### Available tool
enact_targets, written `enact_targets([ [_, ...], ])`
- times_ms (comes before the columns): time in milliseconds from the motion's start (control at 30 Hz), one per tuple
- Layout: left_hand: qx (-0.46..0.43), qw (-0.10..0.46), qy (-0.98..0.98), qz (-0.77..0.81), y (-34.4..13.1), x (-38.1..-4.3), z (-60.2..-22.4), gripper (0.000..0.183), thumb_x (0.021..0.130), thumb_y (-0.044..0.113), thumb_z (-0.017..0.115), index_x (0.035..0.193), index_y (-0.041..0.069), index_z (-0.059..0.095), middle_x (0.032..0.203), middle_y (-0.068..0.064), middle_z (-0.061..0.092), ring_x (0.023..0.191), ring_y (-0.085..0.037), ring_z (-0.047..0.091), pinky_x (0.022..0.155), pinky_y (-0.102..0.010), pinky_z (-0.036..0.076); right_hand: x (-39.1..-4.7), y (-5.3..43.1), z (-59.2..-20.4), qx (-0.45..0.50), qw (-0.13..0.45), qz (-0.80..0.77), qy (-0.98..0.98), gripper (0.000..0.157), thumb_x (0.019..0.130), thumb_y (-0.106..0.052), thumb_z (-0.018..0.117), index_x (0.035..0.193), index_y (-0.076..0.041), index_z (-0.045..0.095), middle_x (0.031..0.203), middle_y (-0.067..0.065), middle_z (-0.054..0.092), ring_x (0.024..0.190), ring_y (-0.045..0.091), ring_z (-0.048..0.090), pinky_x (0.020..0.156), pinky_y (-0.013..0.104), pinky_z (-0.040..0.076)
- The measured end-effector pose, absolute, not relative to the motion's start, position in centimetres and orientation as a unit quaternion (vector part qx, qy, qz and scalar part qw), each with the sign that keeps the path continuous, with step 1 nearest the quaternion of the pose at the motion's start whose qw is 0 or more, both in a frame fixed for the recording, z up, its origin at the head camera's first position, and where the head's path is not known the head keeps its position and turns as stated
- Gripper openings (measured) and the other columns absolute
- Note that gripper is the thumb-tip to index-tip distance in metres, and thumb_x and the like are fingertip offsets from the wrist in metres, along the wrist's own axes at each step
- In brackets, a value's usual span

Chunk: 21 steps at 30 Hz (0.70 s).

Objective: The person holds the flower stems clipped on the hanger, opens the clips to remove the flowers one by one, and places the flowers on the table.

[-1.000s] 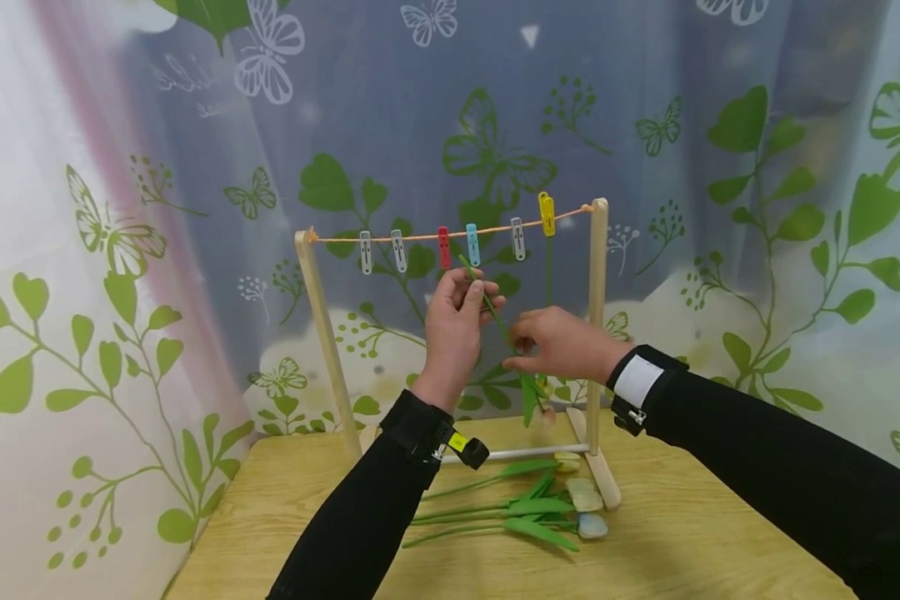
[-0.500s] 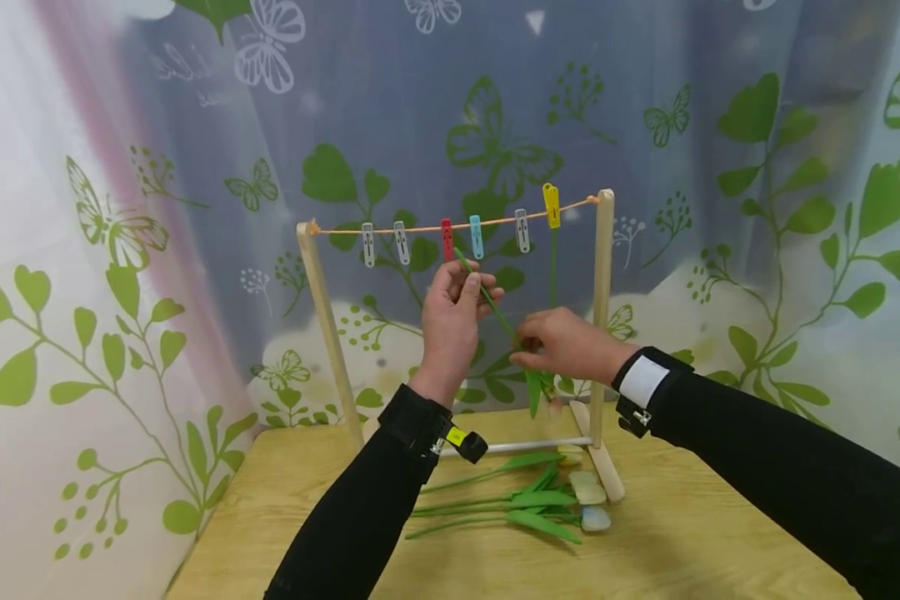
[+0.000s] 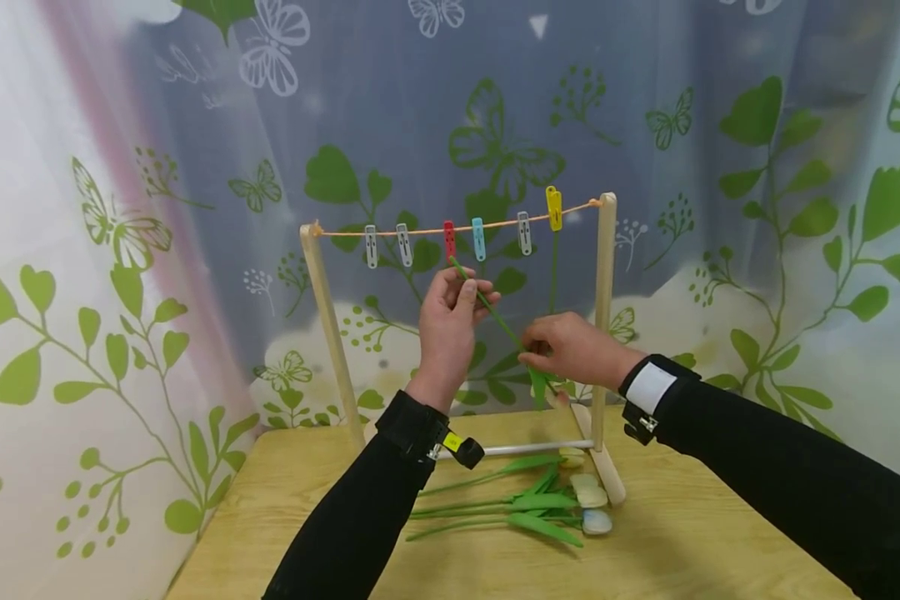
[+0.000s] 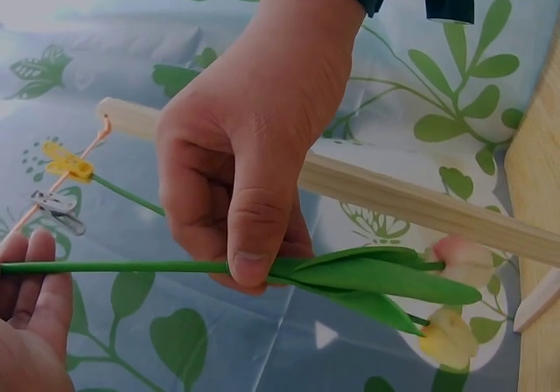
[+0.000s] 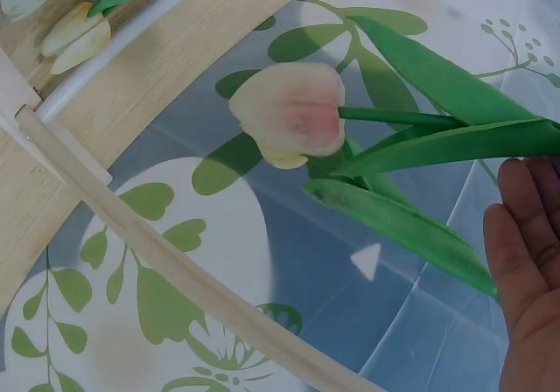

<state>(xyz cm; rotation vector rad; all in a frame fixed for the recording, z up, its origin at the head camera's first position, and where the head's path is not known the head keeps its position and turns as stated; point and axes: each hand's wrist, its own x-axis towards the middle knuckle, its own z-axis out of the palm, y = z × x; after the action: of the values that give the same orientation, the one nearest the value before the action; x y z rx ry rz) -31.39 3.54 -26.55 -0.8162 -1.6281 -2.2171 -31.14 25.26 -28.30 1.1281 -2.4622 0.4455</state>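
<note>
Partly, your right hand [image 3: 570,346] hides the tulip [image 4: 350,274] it pinches near the leaves [image 5: 437,151]; your left hand [image 3: 447,329] pinches the stem's upper end. Whether its tip touches the red clip [image 3: 450,238], you can't tell. Room opens between your left hand and the left post [image 3: 333,333]; the right post [image 3: 605,267] passes behind your right hand.

- The tulip [image 3: 505,323] is pink and white, with long green leaves [image 4: 385,280] and a thin green stem [image 4: 122,267].
- It slants, up above the table [image 3: 262,500].
- Its flower [image 5: 284,112] is low on the right, its stem end high on the left.
</note>
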Motion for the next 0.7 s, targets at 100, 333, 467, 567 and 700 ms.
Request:
enact_targets([
  [100, -0.279, 0.139, -0.559, -0.769, 3.3, -31.3, -26.8, 0.021, 0.110, 0.022, 0.053, 0.127, 0.010, 0.055, 0.117, -0.016, 0.066, 0.114, -0.041, 0.067, 0.108, -0.046, 0.058, -31.2, 25.3, -28.5, 0.405, 0.202, 0.163, -0.876, 0.006, 0.094, -0.013, 0.079, 0.100, -0.013, 0.076, 0.089, -0.004, 0.070, 0.076, 0.008, 0.068, 0.065, 0.027, 0.062],
  [333, -0.284, 0.145, -0.544, -0.776, 2.6, -31.5, -27.0, 0.026, 0.110, 0.021, 0.055, 0.128, 0.003, 0.054, 0.119, -0.020, 0.066, 0.117, -0.044, 0.066, 0.108, -0.048, 0.058, -30.9, 25.7, -28.2, 0.393, 0.198, 0.171, -0.882, 0.006, 0.096, -0.016, 0.077, 0.102, -0.014, 0.076, 0.091, -0.004, 0.070, 0.075, 0.006, 0.067, 0.064, 0.026, 0.061],
  [467, -0.279, 0.152, -0.550, -0.772, 2.1, -31.6, -27.4, 0.029, 0.109, 0.023, 0.056, 0.128, 0.001, 0.053, 0.124, -0.026, 0.064, 0.117, -0.039, 0.067, 0.106, -0.041, 0.060, -30.8, 25.8, -28.1, 0.388, 0.202, 0.174, -0.882, 0.005, 0.097, -0.017, 0.076, 0.101, -0.014, 0.076, 0.090, -0.005, 0.069, 0.073, 0.006, 0.066, 0.062, 0.026, 0.060],
  [567, -0.272, 0.160, -0.559, -0.766, 1.5, -31.5, -27.7, 0.030, 0.108, 0.023, 0.057, 0.128, 0.000, 0.053, 0.125, -0.026, 0.063, 0.118, -0.037, 0.067, 0.107, -0.041, 0.060, -30.7, 25.7, -28.0, 0.385, 0.207, 0.173, -0.883, 0.006, 0.097, -0.016, 0.076, 0.101, -0.013, 0.076, 0.089, -0.004, 0.069, 0.074, 0.008, 0.066, 0.063, 0.028, 0.060],
  [700, -0.259, 0.166, -0.567, -0.764, 0.8, -31.2, -27.9, 0.024, 0.108, 0.022, 0.058, 0.125, 0.004, 0.057, 0.129, -0.027, 0.062, 0.118, -0.033, 0.066, 0.108, -0.043, 0.059, -30.6, 25.7, -27.8, 0.370, 0.215, 0.167, -0.888, 0.008, 0.097, -0.016, 0.076, 0.103, -0.011, 0.076, 0.090, -0.002, 0.070, 0.077, 0.010, 0.065, 0.065, 0.029, 0.060],
])
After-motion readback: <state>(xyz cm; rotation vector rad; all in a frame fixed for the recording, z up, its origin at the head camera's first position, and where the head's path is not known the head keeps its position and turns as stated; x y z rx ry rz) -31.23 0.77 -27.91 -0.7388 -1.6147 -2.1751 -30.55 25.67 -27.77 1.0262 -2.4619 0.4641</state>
